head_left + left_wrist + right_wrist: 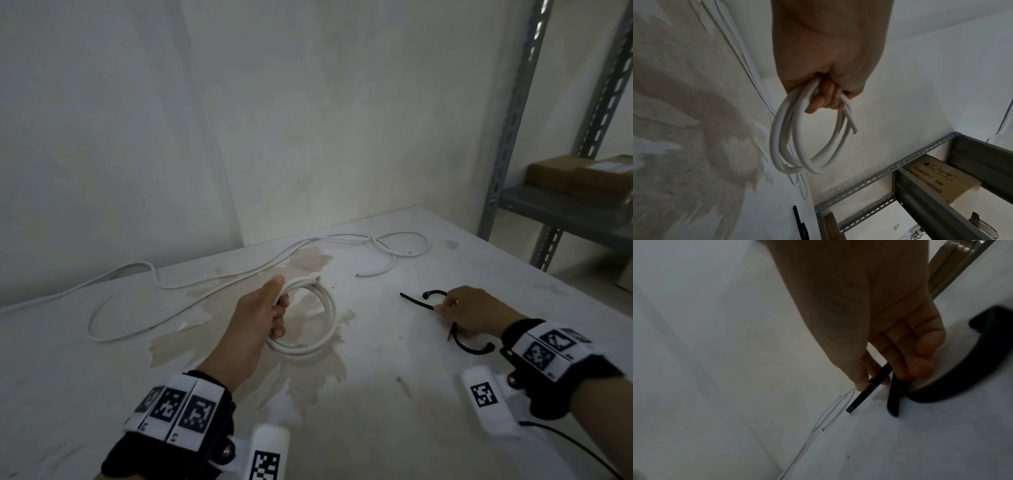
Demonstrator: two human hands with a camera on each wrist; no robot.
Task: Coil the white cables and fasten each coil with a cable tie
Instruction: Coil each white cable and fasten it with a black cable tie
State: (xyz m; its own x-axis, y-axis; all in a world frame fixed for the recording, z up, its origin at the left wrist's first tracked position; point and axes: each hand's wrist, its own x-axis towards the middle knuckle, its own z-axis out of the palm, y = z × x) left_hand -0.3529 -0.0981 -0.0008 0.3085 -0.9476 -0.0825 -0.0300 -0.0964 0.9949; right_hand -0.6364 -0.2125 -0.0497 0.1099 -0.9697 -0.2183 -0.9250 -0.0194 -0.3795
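Worktop (376, 394) carried one long loose cable (219, 284), uncoiled, running to the far edge. Coil (318, 315) was wound and held just above the worktop, left hand (260, 318) with grip clamped round its turns. Right hand (476, 313) was down at the black ties (416, 300), fingers (861, 381) pinching one. Step judged: fetching a tie for the finished coil. Next move calls for lifting one tie clear and threading it round the turns. Number of ties unclear; palm hid part of them.
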